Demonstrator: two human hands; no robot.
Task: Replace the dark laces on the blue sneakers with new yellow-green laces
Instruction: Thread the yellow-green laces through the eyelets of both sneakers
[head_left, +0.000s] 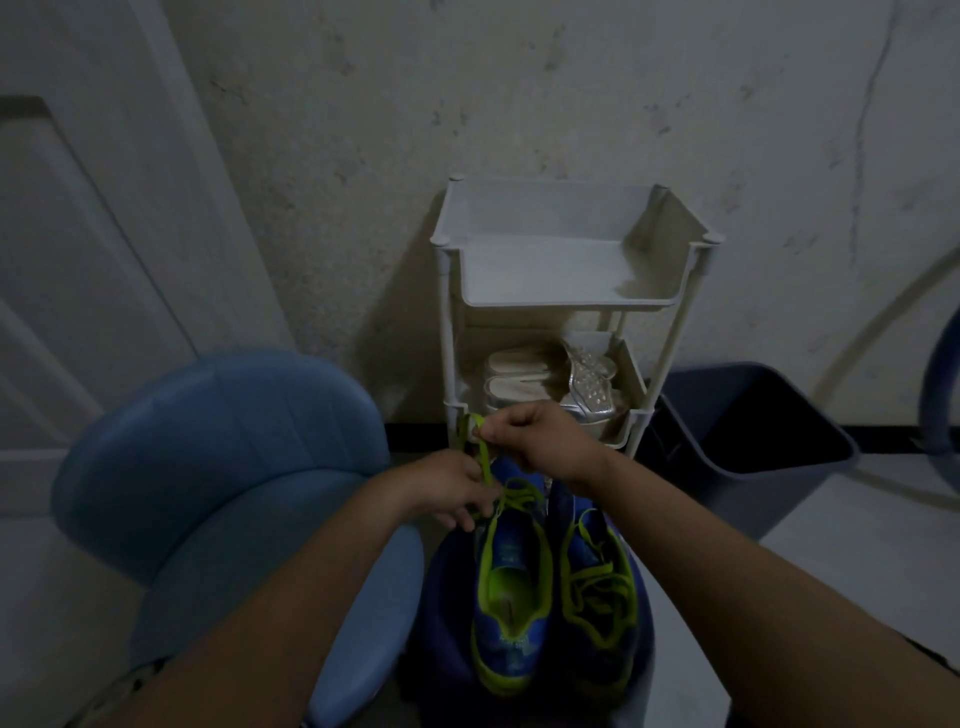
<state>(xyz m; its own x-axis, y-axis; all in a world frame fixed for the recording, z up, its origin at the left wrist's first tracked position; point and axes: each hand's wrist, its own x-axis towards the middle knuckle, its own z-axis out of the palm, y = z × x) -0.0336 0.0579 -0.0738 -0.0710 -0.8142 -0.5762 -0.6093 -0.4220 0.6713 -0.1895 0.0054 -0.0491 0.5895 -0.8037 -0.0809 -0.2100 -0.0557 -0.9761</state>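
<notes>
Two blue sneakers with yellow-green trim stand side by side on a dark blue stool, toes away from me. The left sneaker (511, 587) has a yellow-green lace (484, 457) running up from its front eyelets. My right hand (530, 434) pinches the upper end of that lace above the toe. My left hand (449, 488) grips the same lace lower down, at the left side of the shoe's front. The right sneaker (597, 587) carries a yellow-green lace threaded across its tongue. No dark lace is visible.
A light blue padded chair (218, 467) stands close on the left. Behind the shoes a white tiered rack (571, 270) holds pale sandals on its lower shelf. A dark bin (748, 431) sits at the right, a door at the far left.
</notes>
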